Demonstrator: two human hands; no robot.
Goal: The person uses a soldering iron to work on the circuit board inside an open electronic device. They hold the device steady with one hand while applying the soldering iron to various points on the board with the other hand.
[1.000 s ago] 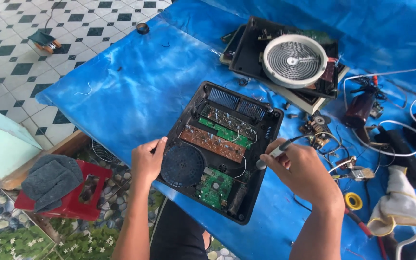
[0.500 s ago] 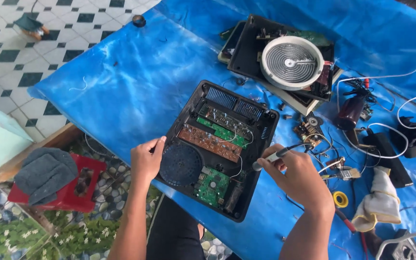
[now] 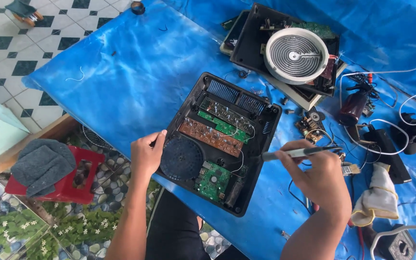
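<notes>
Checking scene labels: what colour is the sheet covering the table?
Blue sheet, mottled lighter in places; head view shows it.

Wide open blue plastic sheet on the bench up left, nothing blocking there. Right side is crowded: white round coil in a black case, loose white cables, a crumpled white cloth glove hemming the open black appliance base.

Daylit floor of black-and-white checked tiles; blue-sheeted worktop; red stool with grey cloth beside pebble-patterned flooring.
</notes>
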